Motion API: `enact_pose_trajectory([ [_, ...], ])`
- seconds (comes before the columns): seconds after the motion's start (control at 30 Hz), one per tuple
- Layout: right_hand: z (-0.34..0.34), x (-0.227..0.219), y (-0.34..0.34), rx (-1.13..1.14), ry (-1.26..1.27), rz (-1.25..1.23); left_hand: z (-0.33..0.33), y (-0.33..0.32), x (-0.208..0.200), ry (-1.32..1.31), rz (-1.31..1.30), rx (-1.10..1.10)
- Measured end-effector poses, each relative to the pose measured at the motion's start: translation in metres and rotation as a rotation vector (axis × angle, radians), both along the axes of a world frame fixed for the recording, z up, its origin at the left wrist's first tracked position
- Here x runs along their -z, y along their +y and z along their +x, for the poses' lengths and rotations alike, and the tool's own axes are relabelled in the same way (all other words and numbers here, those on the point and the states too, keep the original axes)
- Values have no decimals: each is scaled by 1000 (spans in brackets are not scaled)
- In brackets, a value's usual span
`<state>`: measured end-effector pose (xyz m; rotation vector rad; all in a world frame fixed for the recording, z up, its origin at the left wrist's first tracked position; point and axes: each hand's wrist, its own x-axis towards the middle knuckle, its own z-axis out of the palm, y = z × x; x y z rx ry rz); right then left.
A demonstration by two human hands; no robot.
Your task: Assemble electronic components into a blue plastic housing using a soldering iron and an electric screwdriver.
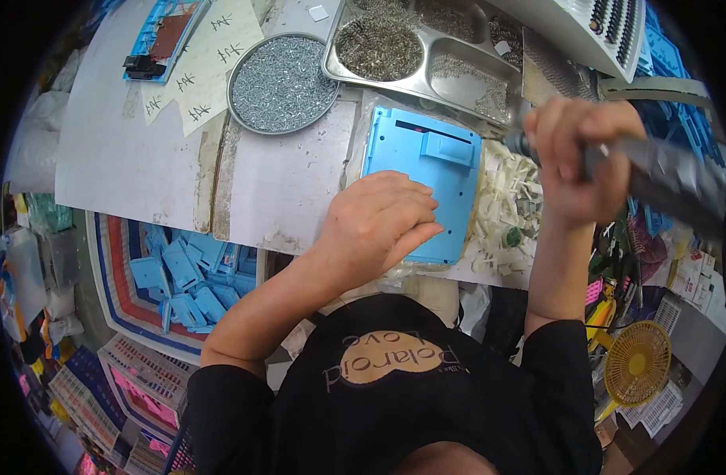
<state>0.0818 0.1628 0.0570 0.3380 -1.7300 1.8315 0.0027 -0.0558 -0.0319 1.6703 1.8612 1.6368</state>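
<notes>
A light blue plastic case (446, 198) lies on the table in front of me, with a raised rectangular block and a dark slot near its far edge. Over its near left part is my left hand (384, 215), fingers bent and pressed together; what they hold, if anything, is hidden. To the right of the case, my right hand (581, 154) is wrapped round a dark grey power screwdriver (672, 178), smeared by motion. Its narrow end points left toward the case. Beyond the case, a round metal dish (234, 89) holds many small silvery screws (283, 83).
A steel compartment tray (426, 85) of springs and small metal parts stands at the back. Whitish plastic pieces (501, 210) lie right of the case. Another blue case (163, 39) lies far left, by marked paper (208, 67). Below left, a striped bin (113, 273) contains blue parts. A yellow fan (637, 362) stands lower right.
</notes>
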Motion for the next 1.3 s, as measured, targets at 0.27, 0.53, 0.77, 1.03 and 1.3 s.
enact_pose_trajectory([
  [0.27,-15,37,13,-8,-59,-25,3,2,2,61,1,-9],
  [0.53,1,-37,-13,-152,-76,-66,0,3,-4,-42,56,4],
  [0.77,10,-18,-52,-294,-90,-181,-5,-8,-11,-34,31,-36],
  [1.03,-6,-21,-64,-217,-105,-123,-30,-18,-25,146,-83,-14],
  [1.3,-69,24,-27,-59,-28,-106,-141,-29,4,511,-603,-572],
])
